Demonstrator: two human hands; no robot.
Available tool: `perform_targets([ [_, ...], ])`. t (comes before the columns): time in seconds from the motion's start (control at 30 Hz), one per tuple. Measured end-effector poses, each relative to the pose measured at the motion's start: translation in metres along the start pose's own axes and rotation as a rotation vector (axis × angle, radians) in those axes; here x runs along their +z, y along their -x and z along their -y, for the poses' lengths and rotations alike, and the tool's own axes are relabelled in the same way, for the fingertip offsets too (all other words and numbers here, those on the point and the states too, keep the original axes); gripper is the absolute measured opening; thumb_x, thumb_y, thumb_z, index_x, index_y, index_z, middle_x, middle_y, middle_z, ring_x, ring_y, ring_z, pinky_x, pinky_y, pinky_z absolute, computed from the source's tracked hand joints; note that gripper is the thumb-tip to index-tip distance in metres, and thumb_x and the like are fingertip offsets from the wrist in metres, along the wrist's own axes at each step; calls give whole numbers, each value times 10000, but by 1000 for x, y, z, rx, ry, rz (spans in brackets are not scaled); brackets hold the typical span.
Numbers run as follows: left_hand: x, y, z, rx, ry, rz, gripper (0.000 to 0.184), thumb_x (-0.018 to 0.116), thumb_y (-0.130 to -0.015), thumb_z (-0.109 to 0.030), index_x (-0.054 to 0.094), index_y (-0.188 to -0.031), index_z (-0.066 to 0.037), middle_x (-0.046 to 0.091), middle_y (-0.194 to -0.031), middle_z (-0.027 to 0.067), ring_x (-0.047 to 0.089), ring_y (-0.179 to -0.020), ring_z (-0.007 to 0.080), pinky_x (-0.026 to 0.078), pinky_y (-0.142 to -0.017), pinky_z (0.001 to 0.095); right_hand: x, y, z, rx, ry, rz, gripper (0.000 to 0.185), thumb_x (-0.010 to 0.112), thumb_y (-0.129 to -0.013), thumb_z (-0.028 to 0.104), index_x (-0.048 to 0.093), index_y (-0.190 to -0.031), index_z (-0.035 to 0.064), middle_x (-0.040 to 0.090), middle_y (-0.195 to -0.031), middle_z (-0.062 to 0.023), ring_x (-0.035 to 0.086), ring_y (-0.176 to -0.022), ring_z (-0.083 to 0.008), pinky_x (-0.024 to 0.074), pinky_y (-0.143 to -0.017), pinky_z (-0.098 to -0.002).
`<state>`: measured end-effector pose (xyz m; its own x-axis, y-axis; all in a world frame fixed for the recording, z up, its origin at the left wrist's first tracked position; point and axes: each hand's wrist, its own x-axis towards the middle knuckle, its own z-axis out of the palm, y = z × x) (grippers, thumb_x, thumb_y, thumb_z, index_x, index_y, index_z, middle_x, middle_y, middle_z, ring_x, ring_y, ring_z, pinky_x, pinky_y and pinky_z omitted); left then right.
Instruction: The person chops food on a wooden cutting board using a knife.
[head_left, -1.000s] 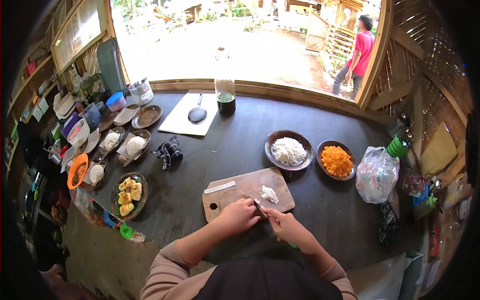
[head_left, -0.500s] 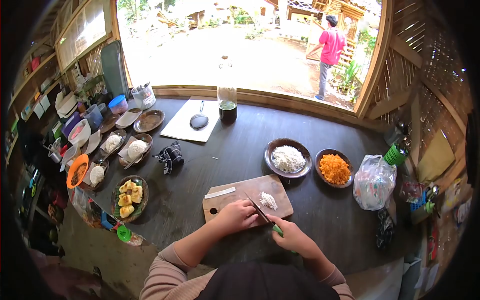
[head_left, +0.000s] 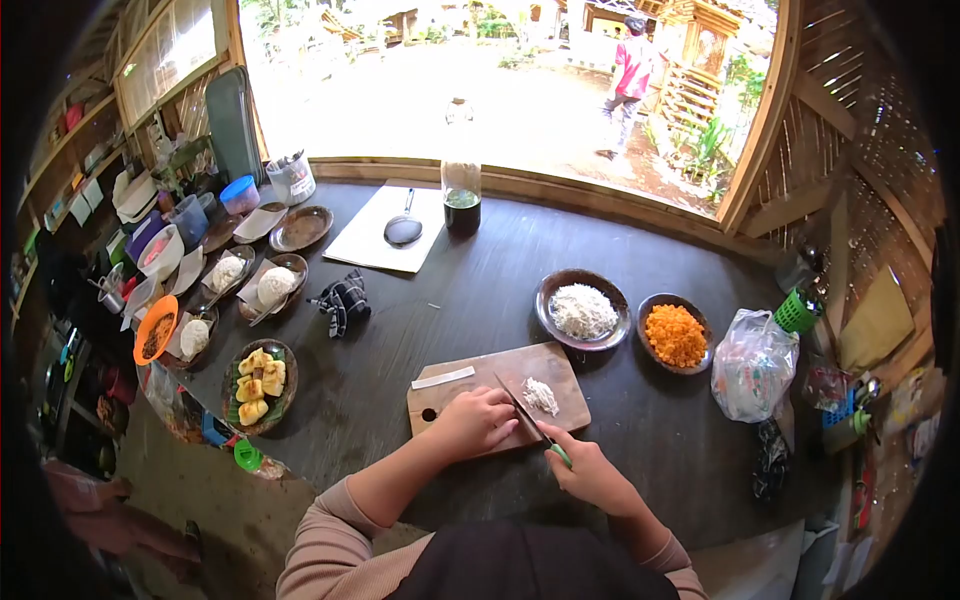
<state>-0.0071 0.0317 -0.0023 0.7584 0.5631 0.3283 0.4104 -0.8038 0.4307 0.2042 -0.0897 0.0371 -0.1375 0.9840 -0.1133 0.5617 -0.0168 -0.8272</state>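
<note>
My right hand grips the green handle of a knife, whose blade slants across the wooden cutting board. Curled fingers of my left hand press on the board just left of the blade; whatever lies beneath them is hidden. To the right of the blade is a small heap of finely chopped white food. A pale flat strip rests near the board's upper left edge. Beyond the board stand a bowl of white shreds and a bowl of chopped orange food.
A knotted plastic bag sits at the right. On the left are a plate of yellow pieces, a dark checked cloth and several plates with white mounds. A bottle of dark liquid stands near the window. Outside, a person walks.
The person outside has moved left and farther off. The whole view has shifted slightly. My hands and the knife keep nearly the same place on the board.
</note>
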Motion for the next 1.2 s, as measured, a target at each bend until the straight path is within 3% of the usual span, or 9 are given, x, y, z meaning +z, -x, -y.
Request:
perform_targets([
  [0.63,-2,2,7,-13,-26,19,231,659,-900,-236,721,-981,-29,681,-1055,110,644,-976,297,517,-844,400,2,0,0,-61,26,-29,425,583,-934,65,542,-1356,84,651,-917,-309,660,-868,-459,530,-746,-448],
  [1.13,2,2,10,23,-101,-6,251,652,-900,-252,716,-971,-19,675,-1060,122,634,-982,307,512,-879,405,8,0,-5,-29,-41,-44,424,591,-931,69,550,-1353,85,621,-808,-302,655,-773,-463,525,-689,-414],
  [1.2,3,2,9,33,-93,-26,253,652,-900,-251,710,-968,-15,674,-1059,124,631,-985,310,511,-883,408,10,0,-12,-77,-35,-55,420,563,-975,99,536,-1393,118,561,-619,-80,535,-535,-105,493,-578,-304],
])
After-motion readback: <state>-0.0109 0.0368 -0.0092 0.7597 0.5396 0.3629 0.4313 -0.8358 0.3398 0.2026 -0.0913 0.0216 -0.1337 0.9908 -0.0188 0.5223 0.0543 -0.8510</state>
